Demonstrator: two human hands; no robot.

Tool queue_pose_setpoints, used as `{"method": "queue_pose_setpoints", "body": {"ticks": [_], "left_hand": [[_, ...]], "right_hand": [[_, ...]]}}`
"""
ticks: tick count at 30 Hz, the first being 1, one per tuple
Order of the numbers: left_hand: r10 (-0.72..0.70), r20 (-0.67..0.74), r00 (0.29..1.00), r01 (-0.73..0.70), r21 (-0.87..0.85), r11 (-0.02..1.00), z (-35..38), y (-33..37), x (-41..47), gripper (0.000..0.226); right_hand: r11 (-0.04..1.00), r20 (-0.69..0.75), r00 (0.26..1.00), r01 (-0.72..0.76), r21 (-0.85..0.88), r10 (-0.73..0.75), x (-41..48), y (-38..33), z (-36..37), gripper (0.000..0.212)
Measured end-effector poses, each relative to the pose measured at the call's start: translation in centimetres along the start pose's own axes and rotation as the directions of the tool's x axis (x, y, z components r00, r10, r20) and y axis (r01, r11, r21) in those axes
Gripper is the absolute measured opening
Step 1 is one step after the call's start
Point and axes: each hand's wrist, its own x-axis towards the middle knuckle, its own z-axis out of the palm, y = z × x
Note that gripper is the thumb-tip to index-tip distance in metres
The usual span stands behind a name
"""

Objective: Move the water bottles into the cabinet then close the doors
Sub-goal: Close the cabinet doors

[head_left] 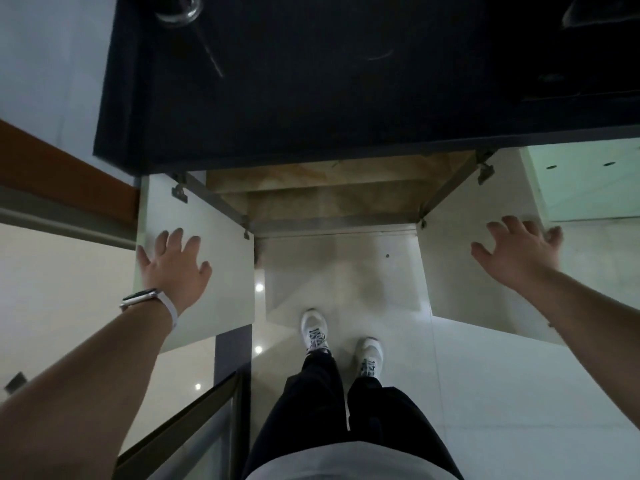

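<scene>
I look straight down at a cabinet (332, 199) under a black countertop (311, 98). Both white doors stand swung out toward me. My left hand (176, 265) lies flat with spread fingers on the left door (214, 271). My right hand (519, 251) rests spread on the right door (460, 278), fingers over its outer edge. The part of the cabinet floor that shows is tan and bare; the counter hides the rest of the inside. No water bottle is visible.
A clear glass (178, 8) stands at the counter's far left, with another dark object (595, 10) at the far right. My feet in white shoes (341, 341) stand on the pale tiled floor between the doors. A brown ledge (62, 178) runs at left, a railing (194, 420) at lower left.
</scene>
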Motion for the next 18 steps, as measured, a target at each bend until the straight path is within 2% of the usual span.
{"method": "queue_pose_setpoints", "body": {"ticks": [3,8,18], "left_hand": [[-0.070,0.052,0.996,0.072,-0.035,0.997,0.6,-1.6,0.5,0.053],[-0.095,0.083,0.992,0.100,-0.060,0.993,1.3,-3.0,0.6,0.050],[-0.082,0.042,0.996,0.088,-0.158,0.984,1.7,-3.5,1.7,0.040]], "right_hand": [[0.999,0.031,0.999,-0.031,-0.026,0.032,0.2,0.0,-0.3,0.065],[0.996,0.059,0.998,-0.015,-0.088,0.020,-0.2,-1.3,-0.5,0.062],[0.999,0.049,0.997,0.051,0.019,-0.052,-0.9,-8.1,-2.6,0.059]]}}
